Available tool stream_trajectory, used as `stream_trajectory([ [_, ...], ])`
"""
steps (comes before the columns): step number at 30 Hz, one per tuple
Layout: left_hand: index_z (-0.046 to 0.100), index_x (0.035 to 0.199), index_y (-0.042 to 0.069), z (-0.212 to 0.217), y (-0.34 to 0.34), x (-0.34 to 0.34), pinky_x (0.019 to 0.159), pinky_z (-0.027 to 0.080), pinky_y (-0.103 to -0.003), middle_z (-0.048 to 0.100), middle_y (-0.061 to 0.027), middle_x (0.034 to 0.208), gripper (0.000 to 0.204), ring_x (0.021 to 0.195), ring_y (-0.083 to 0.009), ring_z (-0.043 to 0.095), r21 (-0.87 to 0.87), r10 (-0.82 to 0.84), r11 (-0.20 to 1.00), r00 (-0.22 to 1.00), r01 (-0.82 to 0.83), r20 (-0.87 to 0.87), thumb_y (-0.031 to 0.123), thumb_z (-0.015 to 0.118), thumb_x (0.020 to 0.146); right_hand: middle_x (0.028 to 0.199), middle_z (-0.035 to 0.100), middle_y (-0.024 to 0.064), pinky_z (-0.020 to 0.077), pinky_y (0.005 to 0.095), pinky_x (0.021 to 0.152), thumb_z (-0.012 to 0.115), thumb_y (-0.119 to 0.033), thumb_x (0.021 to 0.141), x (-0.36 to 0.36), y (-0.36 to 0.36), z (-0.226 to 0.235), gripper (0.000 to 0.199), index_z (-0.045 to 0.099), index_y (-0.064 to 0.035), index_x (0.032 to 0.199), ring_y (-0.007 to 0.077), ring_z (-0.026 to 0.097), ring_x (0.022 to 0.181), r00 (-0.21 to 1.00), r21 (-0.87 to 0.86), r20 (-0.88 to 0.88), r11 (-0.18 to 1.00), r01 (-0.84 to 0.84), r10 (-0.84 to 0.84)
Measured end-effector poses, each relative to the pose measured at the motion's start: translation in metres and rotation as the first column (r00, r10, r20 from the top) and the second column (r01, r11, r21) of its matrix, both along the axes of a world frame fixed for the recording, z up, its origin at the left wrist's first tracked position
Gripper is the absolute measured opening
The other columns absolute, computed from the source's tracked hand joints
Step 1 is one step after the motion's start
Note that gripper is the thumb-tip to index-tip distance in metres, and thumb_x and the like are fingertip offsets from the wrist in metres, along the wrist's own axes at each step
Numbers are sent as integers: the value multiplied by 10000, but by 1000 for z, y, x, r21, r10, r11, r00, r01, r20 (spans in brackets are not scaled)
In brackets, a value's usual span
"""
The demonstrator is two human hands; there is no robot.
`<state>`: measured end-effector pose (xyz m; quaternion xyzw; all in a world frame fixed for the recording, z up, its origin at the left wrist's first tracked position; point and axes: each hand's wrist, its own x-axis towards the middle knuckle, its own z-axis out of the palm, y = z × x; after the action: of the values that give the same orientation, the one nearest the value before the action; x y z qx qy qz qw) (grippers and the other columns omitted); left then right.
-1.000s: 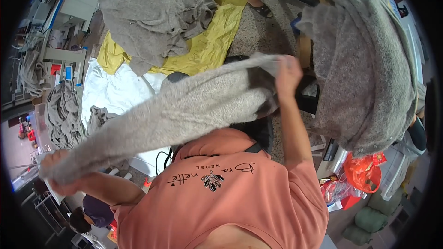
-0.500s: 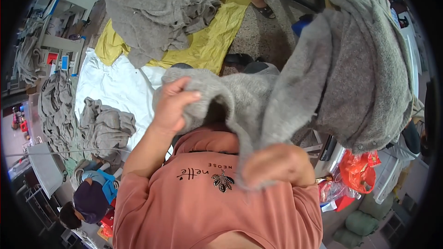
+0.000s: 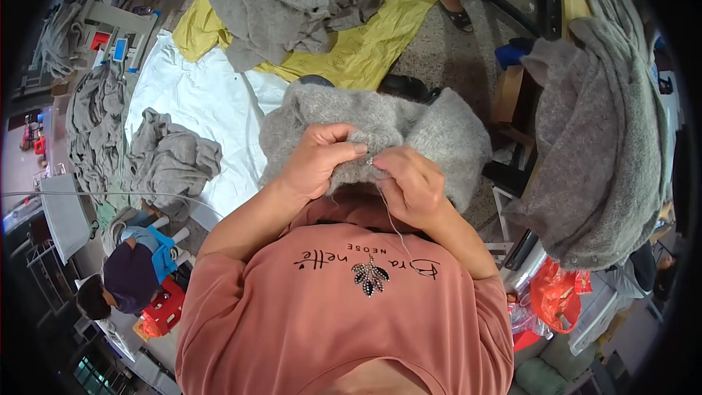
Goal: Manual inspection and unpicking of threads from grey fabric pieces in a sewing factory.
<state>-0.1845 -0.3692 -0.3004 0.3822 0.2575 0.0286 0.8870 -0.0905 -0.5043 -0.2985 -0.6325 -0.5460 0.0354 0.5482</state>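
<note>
L hand [image 3: 322, 162] & R hand [image 3: 414, 184] close tog., both pinching edge of fuzzy light-grey knit piece [image 3: 447, 139] before coral-pink cloth tee [image 3: 292, 314]; thin pale thread [image 3: 394, 224] hangs by R hand, so prob. unfinished. Beyond: crumpled grey knit pile [image 3: 307, 7] on crinkly yellow sheet [image 3: 409, 11]; done or waiting, can't tell.

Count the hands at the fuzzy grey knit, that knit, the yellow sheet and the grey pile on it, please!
Left hand and right hand: 2
Grey knit: 1
Yellow sheet: 1
Grey pile: 1
Total: 5

2 hands [image 3: 318, 164] pinch grey knitwear [image 3: 450, 139].
</note>
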Motion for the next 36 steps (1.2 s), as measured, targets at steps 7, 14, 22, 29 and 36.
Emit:
stream_trajectory([
  [7, 606, 839, -30, -3, 0, 1, 588, 400, -171, 587, -9, 749, 110, 664, -44, 508, -3, 0, 1000, 999, 1, 50, -18, 546, 747, 764, 546, 137, 453, 297, 506, 560, 84, 548, 5, -3, -10, 293, 537, 29, 835, 257, 548, 604, 981, -34, 189, 998, 53, -45],
  [14, 607, 863, -8, -11, -6, 0, 527, 345, -175, 555, 14, 683, 153, 587, -32, 451, 78, 18, 997, 999, -21, 33, -39, 569, 717, 757, 536, 123, 441, 296, 490, 563, 73, 535, 3, 3, -20, 281, 537, 23, 811, 247, 529, 581, 934, 69, 331, 990, 122, -138],
  [22, 592, 758, -24, -17, -11, -4, 495, 339, -178, 523, 32, 642, 21, 595, -10, 411, 398, 39, 915, 997, -59, 59, -25, 576, 744, 786, 550, 111, 441, 282, 542, 549, 103, 554, 11, 7, -11, 243, 550, 0, 774, 249, 537, 640, 993, -109, -64, 989, 96, -103],
  [29, 588, 804, -17, -4, -11, -3, 570, 389, -185, 566, 11, 698, 103, 649, -31, 467, 586, -3, 810, 1000, -9, 18, -53, 577, 707, 779, 563, 93, 412, 228, 587, 528, 140, 584, 26, 2, -11, 209, 546, 18, 751, 141, 533, 686, 813, -227, -577, 940, -256, 82],
  [36, 582, 811, -15, -4, -10, -3, 584, 410, -199, 583, -19, 733, 122, 671, -55, 503, 657, -29, 754, 999, -1, 35, -75, 553, 709, 704, 537, 13, 377, 213, 543, 567, 109, 649, 22, 4, 3, 188, 558, 6, 805, 105, 488, 610, 700, -378, -701, 903, -204, -135],
])
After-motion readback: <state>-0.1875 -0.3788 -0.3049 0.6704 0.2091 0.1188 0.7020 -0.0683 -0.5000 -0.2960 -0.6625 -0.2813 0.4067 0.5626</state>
